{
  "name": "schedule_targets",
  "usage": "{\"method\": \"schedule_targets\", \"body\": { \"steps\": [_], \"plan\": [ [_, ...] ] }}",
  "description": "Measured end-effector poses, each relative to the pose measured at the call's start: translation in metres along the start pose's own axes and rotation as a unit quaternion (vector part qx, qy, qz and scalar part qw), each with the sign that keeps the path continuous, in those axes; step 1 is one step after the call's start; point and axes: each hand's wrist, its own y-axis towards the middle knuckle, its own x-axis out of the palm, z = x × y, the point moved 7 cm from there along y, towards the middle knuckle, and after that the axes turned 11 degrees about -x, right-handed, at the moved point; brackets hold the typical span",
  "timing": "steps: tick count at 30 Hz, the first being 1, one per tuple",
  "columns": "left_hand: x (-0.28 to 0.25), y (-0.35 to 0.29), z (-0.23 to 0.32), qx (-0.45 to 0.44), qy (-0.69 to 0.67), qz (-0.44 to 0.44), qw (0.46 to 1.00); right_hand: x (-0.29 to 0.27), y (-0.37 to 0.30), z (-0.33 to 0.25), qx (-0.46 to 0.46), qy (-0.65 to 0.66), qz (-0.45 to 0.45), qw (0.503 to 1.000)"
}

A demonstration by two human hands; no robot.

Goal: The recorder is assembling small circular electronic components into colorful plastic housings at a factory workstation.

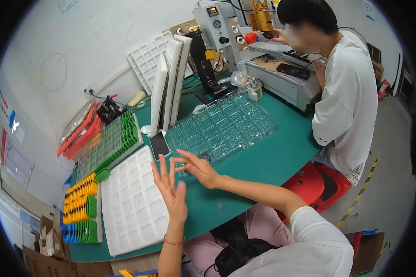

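My left hand (172,196) is raised over the right edge of a white foam tray (134,203) with square pockets. Its fingers are spread and nothing shows in them. My right hand (200,171) hovers beside it, fingers stretched toward the left fingertips and apart; I see nothing held in it. Whether the fingertips touch cannot be told. Just beyond the right hand lies a clear plastic blister tray (222,124) with rows of compartments. A small dark piece (204,158) shows at its near edge, partly hidden by the hand. A phone (160,146) rests between the two trays.
At left stand yellow, green and blue parts (81,203) in rows and a green-edged stack (113,143). White foam trays (171,78) stand upright behind, near a press (212,55) and a small bottle (254,89). A co-worker (346,87) sits at a machine (282,69) on the right.
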Motion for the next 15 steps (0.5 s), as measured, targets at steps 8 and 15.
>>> {"method": "schedule_targets", "body": {
  "steps": [8, 15],
  "plan": [
    [-0.001, 0.03, -0.068, 0.061, 0.052, 0.173, 0.982, -0.008, -0.012, 0.036, -0.098, -0.363, -0.081, 0.923],
    [0.03, 0.016, -0.076, 0.129, 0.274, 0.031, 0.953, -0.029, -0.008, 0.042, -0.081, -0.409, 0.035, 0.908]
  ]
}}
